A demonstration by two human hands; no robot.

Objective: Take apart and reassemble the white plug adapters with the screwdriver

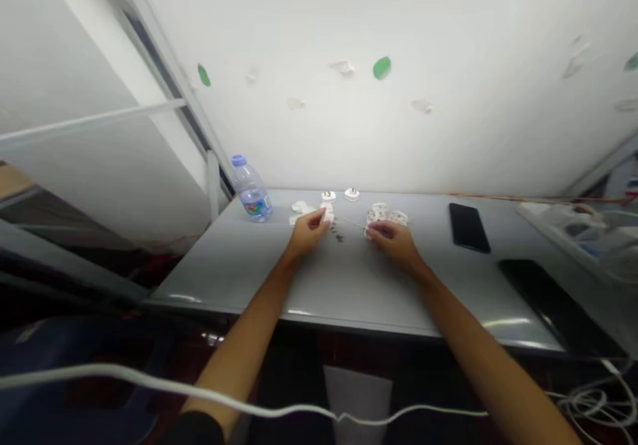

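Both my arms reach out over a grey table. My left hand is curled, its fingertips pinching a small white plug part. My right hand lies closed on the table beside a cluster of white plug parts, and a thin stick-like tool runs from it toward the left hand. Small dark screws lie between the hands. Two more white plugs stand upright behind them near the wall.
A water bottle with a blue cap lies at the table's back left. A black phone lies right of the hands, a dark flat device nearer the right edge. White cables cross the foreground. A white wall rises behind.
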